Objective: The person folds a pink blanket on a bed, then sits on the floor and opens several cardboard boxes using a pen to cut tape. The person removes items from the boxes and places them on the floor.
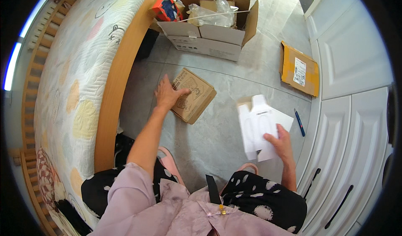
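My left hand is at the left edge of a closed brown cardboard box on the floor. Its thumb lies over the printed top and its fingers are spread. The box bears writing and line drawings of a tablet stand. On the right, my right hand grips a white paperboard box, thumb on top and the other fingers hidden beneath. Flaps stick out at the far and near ends of this white box, and part of it looks blurred. A dark blue pen-like tool lies on the floor to its right.
Beyond stands an open carton holding clear plastic packaging, with a red box at its left corner. A yellow-brown cardboard mailer lies by the white cabinets. A bed's wooden side rail borders the floor on the left.
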Available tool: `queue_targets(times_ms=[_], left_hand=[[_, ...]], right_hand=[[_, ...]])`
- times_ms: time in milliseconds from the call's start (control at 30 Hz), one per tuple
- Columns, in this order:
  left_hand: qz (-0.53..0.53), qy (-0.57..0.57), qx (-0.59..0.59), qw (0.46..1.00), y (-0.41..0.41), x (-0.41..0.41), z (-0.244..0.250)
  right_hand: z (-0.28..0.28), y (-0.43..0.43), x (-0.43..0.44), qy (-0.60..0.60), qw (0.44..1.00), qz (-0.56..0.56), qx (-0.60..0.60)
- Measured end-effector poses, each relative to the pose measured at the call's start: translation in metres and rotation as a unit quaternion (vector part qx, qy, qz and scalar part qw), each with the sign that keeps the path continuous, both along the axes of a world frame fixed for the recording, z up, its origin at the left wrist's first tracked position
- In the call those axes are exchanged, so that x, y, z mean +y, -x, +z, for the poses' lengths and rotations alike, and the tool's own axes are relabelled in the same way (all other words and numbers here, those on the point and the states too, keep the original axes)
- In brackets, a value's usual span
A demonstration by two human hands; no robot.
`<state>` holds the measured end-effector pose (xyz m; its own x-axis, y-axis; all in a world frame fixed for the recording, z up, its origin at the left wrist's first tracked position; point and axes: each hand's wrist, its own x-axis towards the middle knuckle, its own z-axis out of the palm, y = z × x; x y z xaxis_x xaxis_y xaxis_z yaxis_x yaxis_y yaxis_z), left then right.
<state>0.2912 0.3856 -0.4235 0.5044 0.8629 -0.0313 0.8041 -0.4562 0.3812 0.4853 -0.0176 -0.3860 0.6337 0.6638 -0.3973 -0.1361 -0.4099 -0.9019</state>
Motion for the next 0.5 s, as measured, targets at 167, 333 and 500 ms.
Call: queue_targets(times_ms=[167, 333, 500], left_hand=[[-0.031, 0.265, -0.062, 0.962, 0.009, 0.028, -0.029], [-0.045, 0.346, -0.047, 0.936, 0.003, 0.046, -0.045], [-0.049, 0.349, -0.077, 0.933, 0.002, 0.016, -0.054]], right_hand=[[-0.043, -0.027, -0.064, 0.229, 0.951, -0.003, -0.207], [-0.045, 0.003, -0.003, 0.055, 0.916, -0.020, -0.396], [-0.046, 0.042, 0.068, -0.045, 0.991, 0.124, -0.029]])
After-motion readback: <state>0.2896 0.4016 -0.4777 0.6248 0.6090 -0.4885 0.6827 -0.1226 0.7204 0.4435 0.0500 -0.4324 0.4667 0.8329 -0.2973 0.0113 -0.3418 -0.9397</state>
